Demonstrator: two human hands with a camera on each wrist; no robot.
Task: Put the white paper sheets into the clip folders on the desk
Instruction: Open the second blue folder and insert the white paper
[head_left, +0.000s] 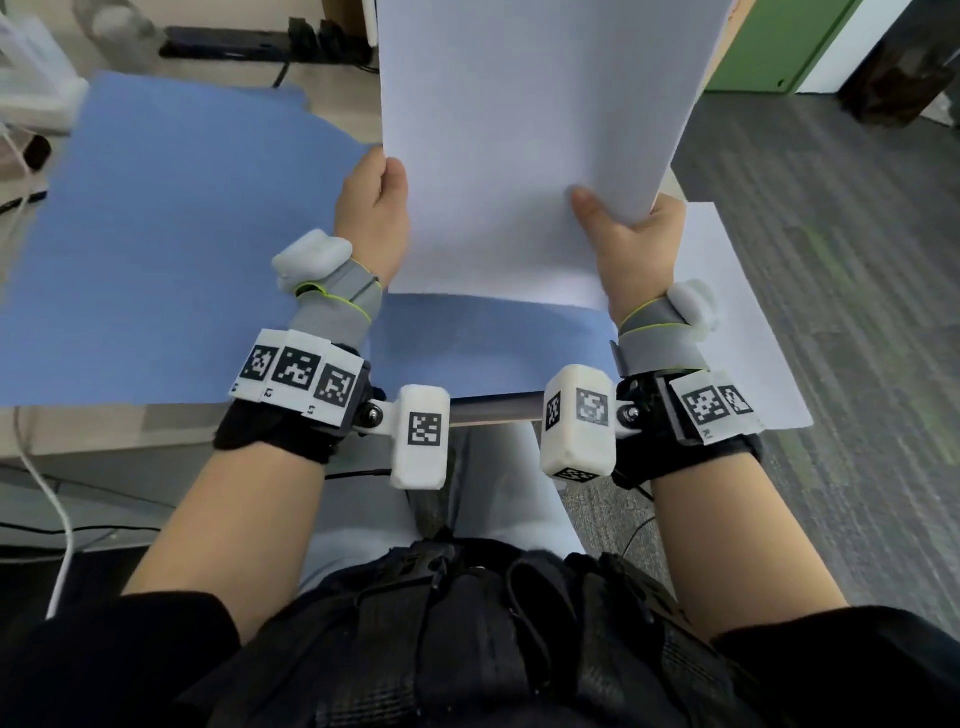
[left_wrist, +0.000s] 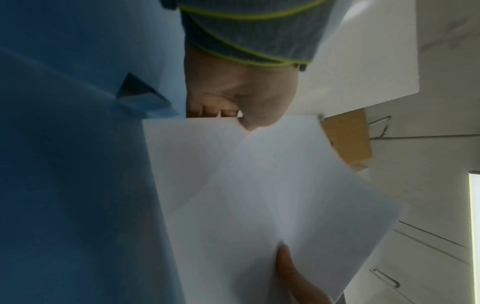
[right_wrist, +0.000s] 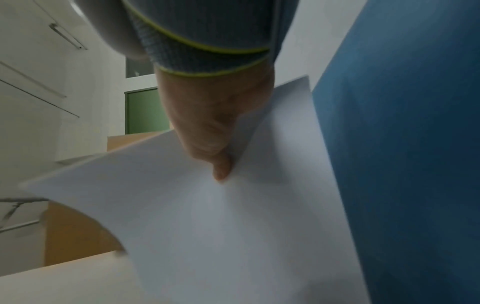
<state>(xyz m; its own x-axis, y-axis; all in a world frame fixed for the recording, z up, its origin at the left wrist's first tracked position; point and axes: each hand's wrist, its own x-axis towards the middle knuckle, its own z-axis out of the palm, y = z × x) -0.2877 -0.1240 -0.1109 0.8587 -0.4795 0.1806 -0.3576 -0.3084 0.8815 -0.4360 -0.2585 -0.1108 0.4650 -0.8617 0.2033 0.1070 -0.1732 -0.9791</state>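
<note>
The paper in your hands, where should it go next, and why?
Probably lower the white paper sheets flat onto the open blue folder. Both the left hand and right hand pinch the sheets' near corners and hold them above the folder, whose metal clip has no paper in it yet.

Big white paper sheets (head_left: 524, 150), held up in both hands, block the middle and far-right of the desk from the head view. Left hand (head_left: 371, 208) pinches the left edge, right hand (head_left: 631, 244) the lower right corner, so neither is free. Blue folder (head_left: 171, 234) lies flat and open to the left w/ wide bare surface: easy approach from above. A loose white sheet (head_left: 737, 322) lies flat at the right desk edge. Far edge is cluttered: black power strip (head_left: 249, 44) w/ plugs, white plastic rack (head_left: 31, 78) at far left.
</note>
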